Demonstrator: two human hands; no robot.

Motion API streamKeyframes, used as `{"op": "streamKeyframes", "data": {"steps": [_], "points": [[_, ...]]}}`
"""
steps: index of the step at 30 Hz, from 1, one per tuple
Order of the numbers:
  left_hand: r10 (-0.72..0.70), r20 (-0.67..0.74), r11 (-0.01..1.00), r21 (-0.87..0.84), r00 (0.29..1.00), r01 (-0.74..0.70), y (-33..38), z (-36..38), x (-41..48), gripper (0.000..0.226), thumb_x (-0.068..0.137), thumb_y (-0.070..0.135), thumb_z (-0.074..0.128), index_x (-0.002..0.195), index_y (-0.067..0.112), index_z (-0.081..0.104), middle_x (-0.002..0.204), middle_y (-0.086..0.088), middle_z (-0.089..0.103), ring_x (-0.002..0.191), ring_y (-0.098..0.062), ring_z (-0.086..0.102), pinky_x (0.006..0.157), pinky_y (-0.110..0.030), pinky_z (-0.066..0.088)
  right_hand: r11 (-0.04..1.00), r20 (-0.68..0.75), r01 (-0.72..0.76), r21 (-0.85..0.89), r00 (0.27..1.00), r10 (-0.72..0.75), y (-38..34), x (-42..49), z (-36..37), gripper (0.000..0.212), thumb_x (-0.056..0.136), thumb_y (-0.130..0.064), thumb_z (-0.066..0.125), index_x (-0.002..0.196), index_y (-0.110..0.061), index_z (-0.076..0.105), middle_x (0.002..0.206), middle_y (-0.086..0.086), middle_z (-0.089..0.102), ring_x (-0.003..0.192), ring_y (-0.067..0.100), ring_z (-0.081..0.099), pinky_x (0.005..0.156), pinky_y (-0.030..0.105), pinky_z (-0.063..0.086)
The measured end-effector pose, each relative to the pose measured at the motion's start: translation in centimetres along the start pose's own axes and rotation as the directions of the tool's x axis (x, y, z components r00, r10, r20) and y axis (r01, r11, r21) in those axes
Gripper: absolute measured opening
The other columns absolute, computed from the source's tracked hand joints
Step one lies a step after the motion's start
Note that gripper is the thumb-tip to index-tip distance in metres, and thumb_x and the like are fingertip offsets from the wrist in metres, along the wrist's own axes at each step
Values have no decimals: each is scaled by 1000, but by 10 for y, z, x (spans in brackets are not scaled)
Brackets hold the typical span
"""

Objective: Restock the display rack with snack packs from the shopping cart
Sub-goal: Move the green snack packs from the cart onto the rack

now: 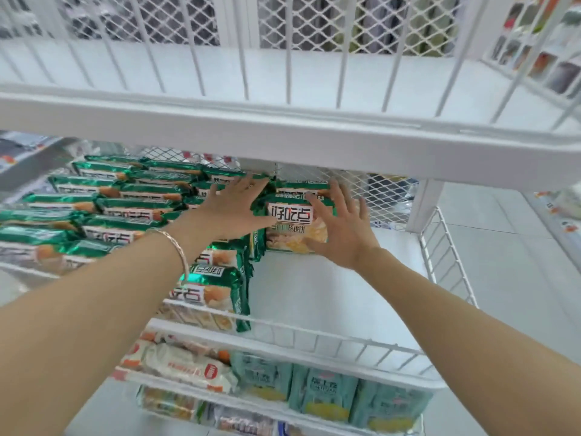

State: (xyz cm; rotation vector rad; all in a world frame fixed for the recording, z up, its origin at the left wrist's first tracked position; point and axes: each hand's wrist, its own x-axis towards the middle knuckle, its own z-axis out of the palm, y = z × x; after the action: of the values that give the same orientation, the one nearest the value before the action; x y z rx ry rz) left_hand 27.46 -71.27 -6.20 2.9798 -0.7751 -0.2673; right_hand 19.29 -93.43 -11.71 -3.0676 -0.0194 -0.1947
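On the middle shelf (330,297) of the white wire display rack lie several rows of green snack packs (132,209). One green snack pack (290,226) stands tilted against the mesh back wall at the right end of the rows. My left hand (234,210), fingers straight, presses on the packs just left of it. The fingers of my right hand (341,225) are spread flat against that pack's front and right side. A bangle sits on my left wrist.
The upper shelf (283,133) hangs low over my hands. The right part of the middle shelf is bare white, bounded by a wire side rail (446,256). A lower shelf holds teal packs (320,394) and white packs (179,363). A wire front rail (283,338) edges the middle shelf.
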Motion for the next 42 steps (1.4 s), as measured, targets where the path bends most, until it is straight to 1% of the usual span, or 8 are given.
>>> {"op": "streamKeyframes", "data": {"steps": [5, 13, 20, 25, 31, 35, 39, 42], "points": [[-130, -44, 991, -33, 990, 129, -53, -12, -87, 71, 99, 65, 21, 159, 35, -4, 167, 2, -6, 154, -23, -2, 122, -58, 4, 990, -68, -3, 139, 998, 13, -61, -20, -51, 68, 101, -58, 30, 159, -29, 10, 166, 16, -1, 153, 32, -1, 121, 51, -6], [-374, -59, 922, -131, 926, 364, -171, -34, -217, 67, 103, 53, 37, 160, 26, 13, 167, -5, 10, 154, -28, 10, 121, -57, 16, 954, 11, 228, 195, 972, -235, -227, -9, -90, 64, 101, -59, 30, 155, -27, 26, 166, 11, 2, 152, 31, 11, 122, 56, 0], [-558, 34, 807, -213, 829, 552, -279, 13, -331, 63, 104, 50, 34, 159, 24, 16, 167, -4, 12, 154, -25, 8, 121, -52, 16, 822, 44, 527, 216, 836, -547, -412, -26, -55, 57, 102, -45, 43, 151, -16, 38, 164, 15, 13, 152, 30, 9, 120, 45, -12], [-674, 157, 658, -317, 722, 683, -369, 55, -421, 65, 103, 51, 39, 157, 20, 23, 165, -6, 18, 152, -26, 17, 119, -53, 24, 736, 127, 607, 300, 739, -661, -539, -59, 4, 58, 97, -46, 36, 141, -10, 50, 158, 20, 29, 146, 32, 28, 122, 50, 6], [-760, 292, 441, -425, 581, 791, -445, 98, -525, 67, 102, 53, 39, 156, 14, 29, 160, -9, 33, 144, -29, 35, 116, -47, 34, 690, 315, 624, 366, 615, -723, -654, -100, 70, 50, 101, -35, 46, 145, -11, 43, 159, 18, 27, 149, 28, 21, 124, 45, 7], [-781, 369, 291, -498, 504, 817, -455, 120, -574, 57, 104, 45, 42, 152, 16, 37, 153, -6, 44, 132, -27, 51, 108, -41, 43, 762, 535, 503, 408, 545, -646, -699, -119, 99, 58, 96, -29, 54, 149, -9, 39, 152, 15, 37, 138, 33, 40, 115, 42, 33], [-794, 410, 134, -601, 448, 788, -459, 135, -597, 45, 104, 42, 44, 145, 23, 46, 134, -4, 59, 110, -24, 63, 98, -39, 48, 907, 757, -17, 421, 556, -342, -717, -119, 138, 54, 95, -18, 62, 139, 7, 43, 127, 18, 58, 111, 30, 60, 96, 39, 50], [-805, 404, 78, -654, 435, 753, -459, 142, -603, 44, 104, 41, 44, 143, 22, 49, 144, -3, 53, 115, -25, 61, 98, -36, 48, 838, 866, -436, 329, 493, -83, -724, -113, 165, 76, 92, -19, 70, 146, 12, 27, 130, 23, 57, 115, 33, 59, 93, 42, 49]]}}
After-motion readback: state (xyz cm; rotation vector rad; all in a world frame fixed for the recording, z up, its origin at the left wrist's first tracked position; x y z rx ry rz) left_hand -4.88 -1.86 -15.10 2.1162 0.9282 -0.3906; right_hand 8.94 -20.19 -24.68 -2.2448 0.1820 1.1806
